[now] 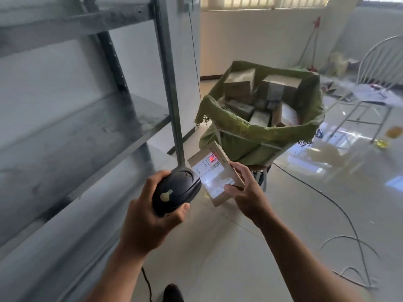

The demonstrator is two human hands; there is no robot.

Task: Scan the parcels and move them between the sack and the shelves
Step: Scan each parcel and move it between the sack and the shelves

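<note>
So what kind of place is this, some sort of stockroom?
Probably a small parcel sorting or storage room. Grey metal shelves stand at one side, a green sack on the floor is full of cardboard boxes, and the left hand aims a barcode scanner at a labelled parcel held in the right hand.

Flat cardboard parcel tilted, red-lit barcode label up — open green sack holds boxes.

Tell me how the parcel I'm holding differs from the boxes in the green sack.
The held parcel is thin and flat, gripped in the right hand; the boxes in the sack are bulkier and lie piled together. The held parcel's white label faces up with the scanner's red light on its barcode; the sack boxes show no such light. Both are brown cardboard.
</note>
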